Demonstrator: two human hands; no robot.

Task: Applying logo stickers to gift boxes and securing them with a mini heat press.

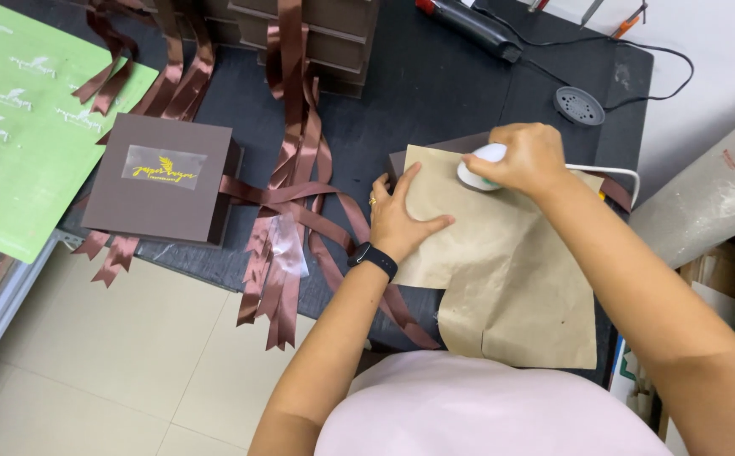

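Pressing flat on the sheet of brown kraft paper (pixel 511 279), the left hand (pixel 399 218) lies open with fingers spread, palm down near the sheet's upper left corner, a black watch band on its wrist. The right hand (pixel 526 159) is clenched around a small white corded tool (pixel 479 167), its nose set on the paper's top edge, its white cord (pixel 612 171) trailing off to the right. The paper lies on the black table (pixel 435 84) with its long axis running from the far edge toward the person; its lower end overhangs the table's near edge, and a brown box corner (pixel 460 143) shows under its top. Left of the hands, loose brown ribbons (pixel 291 211) crowd the surface, and a closed brown box (pixel 160 179) with a clear label sits beyond them. The table's right edge lies just past the paper, leaving little room there; bare tabletop remains behind the hands.
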